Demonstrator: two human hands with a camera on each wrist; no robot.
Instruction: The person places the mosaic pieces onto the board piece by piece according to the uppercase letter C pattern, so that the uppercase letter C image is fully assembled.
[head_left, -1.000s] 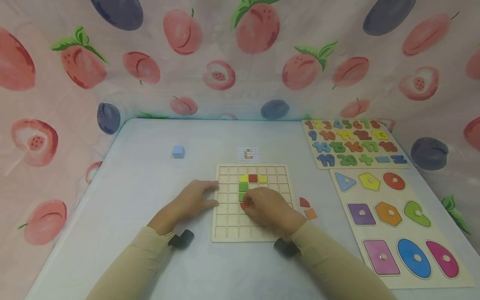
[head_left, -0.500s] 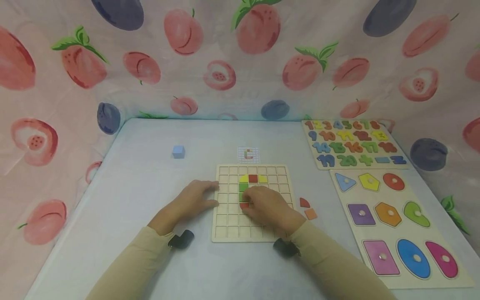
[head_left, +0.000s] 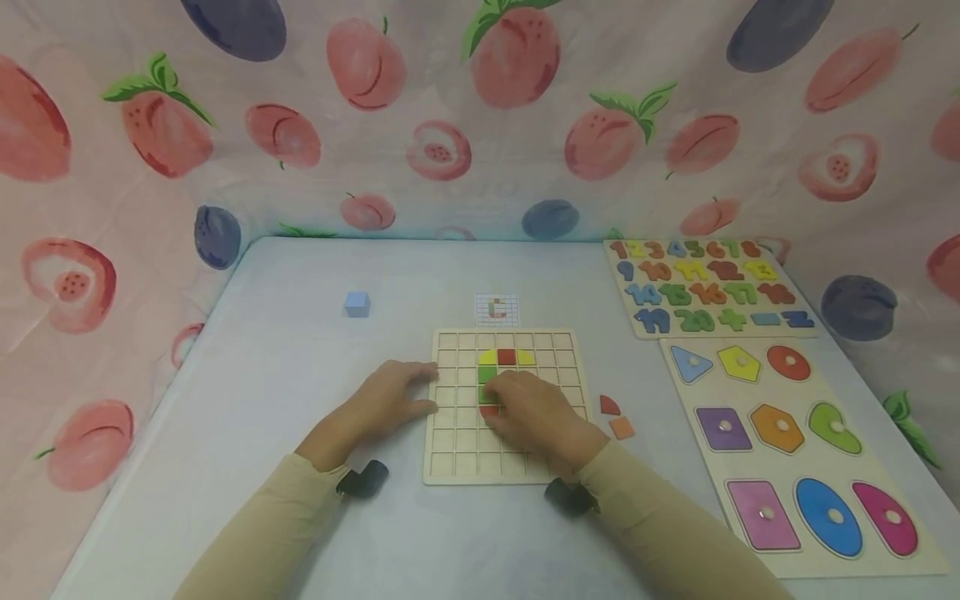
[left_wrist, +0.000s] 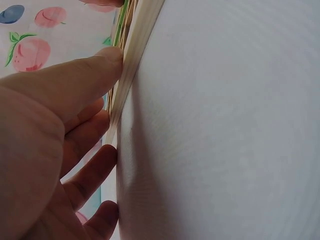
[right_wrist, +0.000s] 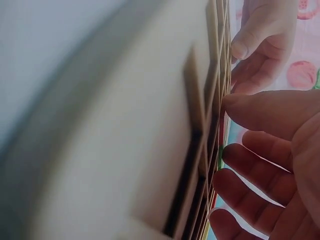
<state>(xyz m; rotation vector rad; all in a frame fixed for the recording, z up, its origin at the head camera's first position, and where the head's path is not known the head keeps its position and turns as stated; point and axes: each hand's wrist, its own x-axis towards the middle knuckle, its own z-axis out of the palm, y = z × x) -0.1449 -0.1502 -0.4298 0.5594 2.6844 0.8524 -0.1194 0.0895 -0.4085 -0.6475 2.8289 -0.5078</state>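
Note:
A wooden grid board (head_left: pixel 450 464) lies flat before me. My left hand (head_left: pixel 384 402) rests at its left edge, thumb and fingertips touching the side, also clear in the left wrist view. Over the middle of the grid is my right hand (head_left: pixel 538 414); its thumb presses at a red piece (head_left: pixel 488 412) seated in a cell, and its fingers rest against the board. Directly above in that column sit two green squares (head_left: pixel 487 374), the lower partly covered by fingers. A red square (head_left: pixel 506 357) lies between a left yellow piece (head_left: pixel 488 357) and a right yellow piece (head_left: pixel 526 357).
Right of the board lie a red quarter-round piece (head_left: pixel 609 405) and an orange square (head_left: pixel 622 428). A small pattern card (head_left: pixel 497 309) is behind it, and a blue cube (head_left: pixel 357 304) back left. A number puzzle (head_left: pixel 630 325) and a shape puzzle (head_left: pixel 708 492) fill the right side.
The red piece under my right hand now lies flat and square in its cell; a second ago fingers were around it. My left hand has stayed still.

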